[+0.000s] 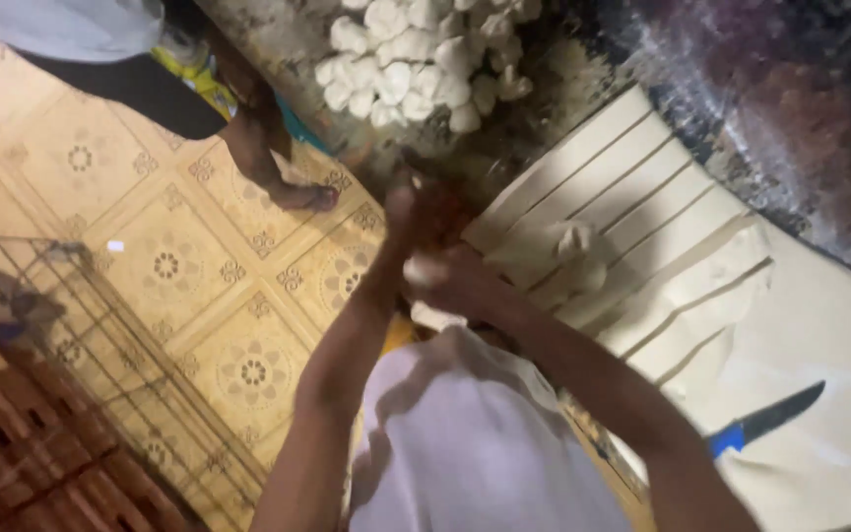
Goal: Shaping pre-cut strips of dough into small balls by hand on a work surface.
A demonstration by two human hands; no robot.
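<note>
Reaching forward over a lap draped in pale cloth [465, 443], both arms meet just in front of the knees. The right hand [460, 281] is curled around a small white lump [424, 270], soft-looking and rounded, its surface smeared by motion blur; the fingers wrap it from below and behind. The left hand [416, 207] sits just above and touches or nearly touches the same lump, but it is too blurred to say whether its fingers are closed or spread. A second pale piece [435, 317] shows just under the right wrist, against the cloth. Beside the right forearm stands a cream plastic chair [800, 335] with a slatted back, and on its seat lies a knife [765, 420] with a dark blade and blue handle, well apart from the hands. A crumpled whitish scrap [573, 241] rests on the chair's slats. To the left, a wire rack [81, 335] stands over reddish brick, on a floor of yellow patterned tiles [238, 286]. Farther off, a heap of white lumps [416, 59], like the one held, lies piled on dark, dirty ground. Another person's bare foot [302, 195] and lower leg stand on the tiles near that heap.
</note>
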